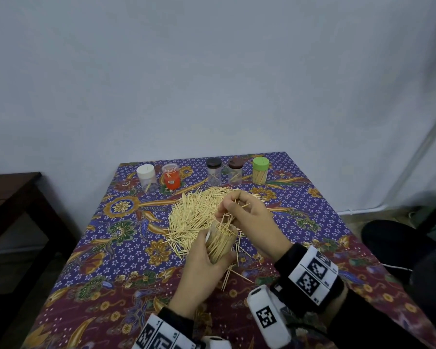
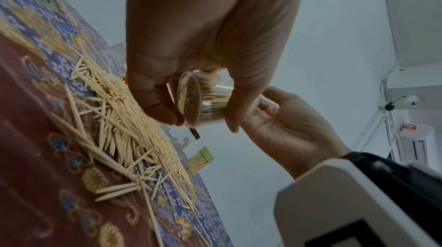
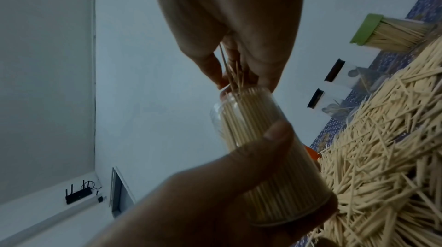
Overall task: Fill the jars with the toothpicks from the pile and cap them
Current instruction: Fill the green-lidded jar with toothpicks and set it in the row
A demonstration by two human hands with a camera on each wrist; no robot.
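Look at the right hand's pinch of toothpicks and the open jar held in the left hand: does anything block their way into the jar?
No separate object does. The right hand holds the toothpicks right at the mouth of the jar, which has no cap. The only hindrance is the jar's own contents: it looks almost full, leaving little room.

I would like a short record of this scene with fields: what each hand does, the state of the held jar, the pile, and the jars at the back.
left hand: grips clear jar, tilted, above table
right hand: pinches a few toothpicks at the jar mouth
held jar: uncapped, nearly full
pile: large, loose, on the cloth
back row: five jars; green-lid jar full, the other four hold few toothpicks
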